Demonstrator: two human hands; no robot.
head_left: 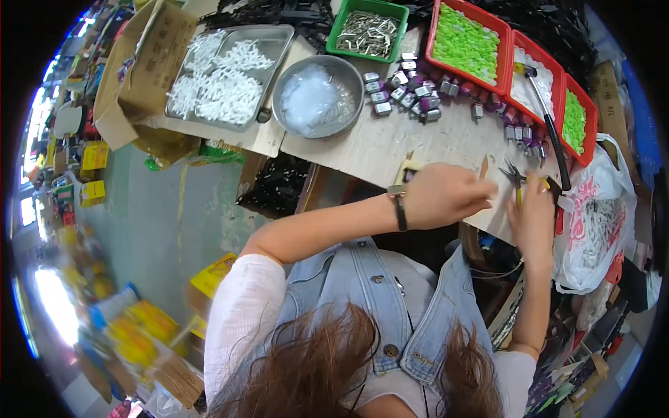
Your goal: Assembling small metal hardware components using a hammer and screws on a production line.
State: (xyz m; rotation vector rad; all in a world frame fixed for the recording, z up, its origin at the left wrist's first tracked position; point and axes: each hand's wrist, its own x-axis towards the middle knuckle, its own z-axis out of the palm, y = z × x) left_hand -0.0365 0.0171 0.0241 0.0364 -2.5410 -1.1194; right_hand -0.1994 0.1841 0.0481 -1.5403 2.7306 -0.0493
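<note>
My left hand (446, 196) reaches across the table's front edge with its fingers curled together. Whatever its fingertips pinch, if anything, is hidden. To its right, my right hand (533, 214) is closed around yellow-handled pliers (513, 173), whose jaws point up and away to the left. Between the two hands a thin, pointed brown piece (483, 166) lies at the table edge. Beyond them, many small silver-and-purple metal parts (421, 90) are scattered over the pale tabletop (334, 152). A hammer (550, 125) with a black handle rests across the red trays, just right of the pliers.
A metal bowl (282, 111), a tray of white pieces (268, 38), and a green bin (333, 42) of metal pieces stand at the back. Red trays (507, 83) hold green and white pieces. A plastic bag (592, 230) hangs at right; an open carton (157, 63) stands far left.
</note>
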